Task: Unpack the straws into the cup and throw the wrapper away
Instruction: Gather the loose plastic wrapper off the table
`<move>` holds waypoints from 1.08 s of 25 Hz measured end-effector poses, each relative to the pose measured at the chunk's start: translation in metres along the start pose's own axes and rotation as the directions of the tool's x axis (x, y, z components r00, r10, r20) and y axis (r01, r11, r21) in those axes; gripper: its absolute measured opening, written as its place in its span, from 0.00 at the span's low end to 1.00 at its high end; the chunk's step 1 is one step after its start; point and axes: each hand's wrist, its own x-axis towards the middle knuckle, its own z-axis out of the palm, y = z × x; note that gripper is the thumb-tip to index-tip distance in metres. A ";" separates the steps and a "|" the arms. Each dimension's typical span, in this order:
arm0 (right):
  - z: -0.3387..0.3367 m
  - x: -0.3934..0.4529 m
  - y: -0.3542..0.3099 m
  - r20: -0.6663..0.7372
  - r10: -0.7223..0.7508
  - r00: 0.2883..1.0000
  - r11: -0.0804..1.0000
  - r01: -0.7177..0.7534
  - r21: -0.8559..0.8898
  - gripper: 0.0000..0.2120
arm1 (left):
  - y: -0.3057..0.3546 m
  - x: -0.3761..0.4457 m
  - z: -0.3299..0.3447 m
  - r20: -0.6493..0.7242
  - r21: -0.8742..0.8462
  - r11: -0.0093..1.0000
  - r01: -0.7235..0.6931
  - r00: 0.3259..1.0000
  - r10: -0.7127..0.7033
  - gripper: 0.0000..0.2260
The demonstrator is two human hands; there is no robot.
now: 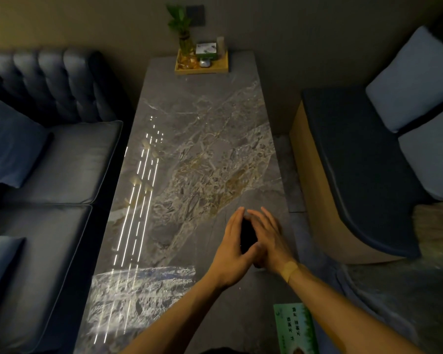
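Hands: the left hand point(232, 247) and the right hand point(267, 240) are being held together over the near end of the bench point(205, 139), fingertips meeting at the top and heels of the palms meeting below, so that a hollow is being formed between them.
Dark thing: something dark point(247, 237) is being enclosed in that hollow, pressed between the two palms; what it is cannot be told, as it is shadowed and mostly hidden by the fingers.
State of hands: both are being cupped around the dark thing with fingers fairly straight; neither is being clenched into a fist.
Straws, cup, wrapper: none of these is being clearly shown; whether the dark thing is one of them cannot be told.
Wrist: a tan plaster point(290, 269) is being worn across the right wrist.
Bench: a long grey marbled top is being lit by thin bright streaks along its left side.
Tray: a wooden tray point(219, 66) is being carried at the far end of the bench, well apart from the hands, with a plant point(180, 24) and a small box point(206, 49) standing in it.
Green pack: a green printed pack point(296, 328) is lying at the near right edge, just below the right forearm.
Seating: a dark sofa point(49, 149) is standing to the left and a cushioned seat point(363, 159) to the right.
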 end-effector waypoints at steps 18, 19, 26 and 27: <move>0.016 -0.002 0.003 0.008 -0.002 1.000 0.982 0.004 -0.187 0.36 | -0.019 -0.004 0.005 0.010 0.455 0.871 -0.183 0.980 0.201 0.31; 0.016 -0.002 0.003 0.029 0.002 1.000 0.978 0.004 -0.209 0.37 | -0.020 -0.004 0.005 0.011 0.478 0.856 -0.196 0.976 0.218 0.31; 0.010 -0.009 0.005 0.019 0.088 0.996 0.996 -0.087 -0.022 0.40 | -0.021 -0.001 0.000 -0.036 0.126 0.989 -0.074 0.996 0.080 0.38; 0.008 -0.013 0.006 0.022 0.090 0.996 0.996 -0.090 -0.008 0.41 | -0.024 -0.001 0.000 -0.052 0.065 0.997 -0.045 0.997 0.049 0.41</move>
